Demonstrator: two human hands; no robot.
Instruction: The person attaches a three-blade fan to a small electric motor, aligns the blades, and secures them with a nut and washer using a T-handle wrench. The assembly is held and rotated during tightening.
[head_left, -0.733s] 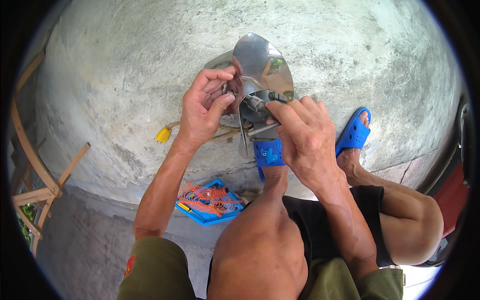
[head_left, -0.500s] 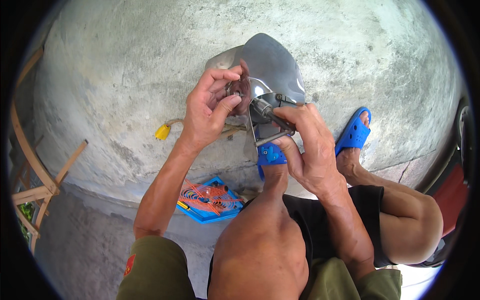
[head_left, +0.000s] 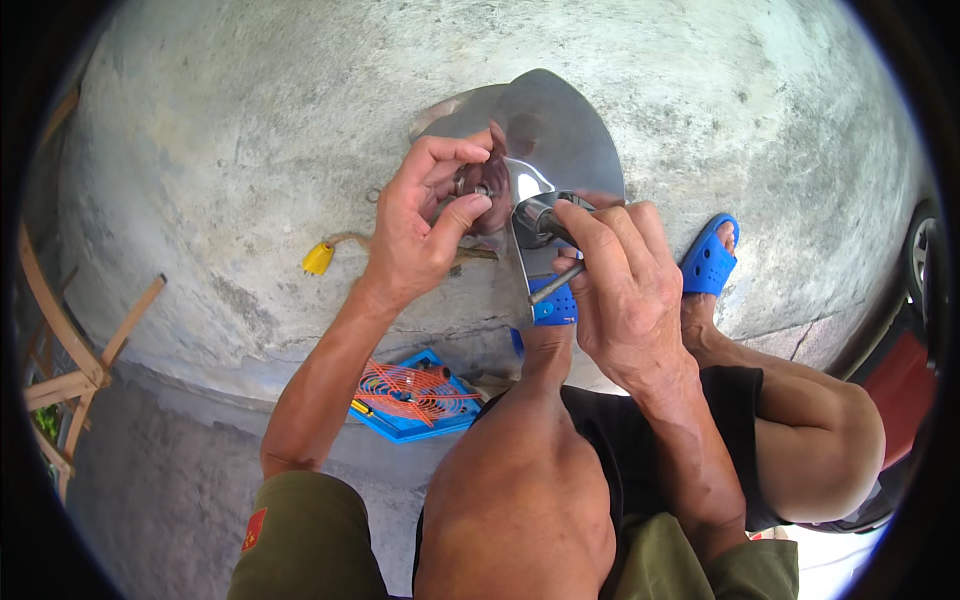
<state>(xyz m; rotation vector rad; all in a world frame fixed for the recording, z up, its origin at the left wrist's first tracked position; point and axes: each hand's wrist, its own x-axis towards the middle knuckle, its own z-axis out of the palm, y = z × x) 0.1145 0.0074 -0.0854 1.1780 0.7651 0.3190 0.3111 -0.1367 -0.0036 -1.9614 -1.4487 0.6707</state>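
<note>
A shiny metal fan blade set (head_left: 565, 125) stands in front of me, its broad blades mirroring the fingers near them. My left hand (head_left: 428, 205) is curled at the left blade, thumb and fingertips against its polished face. A small round metal bit (head_left: 483, 190) shows between thumb and fingers; whether it is held or part of the blade I cannot tell. My right hand (head_left: 625, 285) is wrapped round a socket wrench (head_left: 540, 217) with a bent handle, whose socket end is at the hub. The hand hides part of the handle.
A blue fan frame with an orange grille (head_left: 410, 392) lies at the lower left, a yellow-handled screwdriver (head_left: 362, 408) beside it. A yellow plug-like piece (head_left: 318, 258) rests on the concrete floor (head_left: 250, 130). Wooden furniture (head_left: 75, 385) stands far left, a red vehicle (head_left: 895, 370) at right.
The wrench has turned in my right hand, its bent handle now pointing down toward me. The right hand has shifted slightly right and down; the left stays at the blade.
</note>
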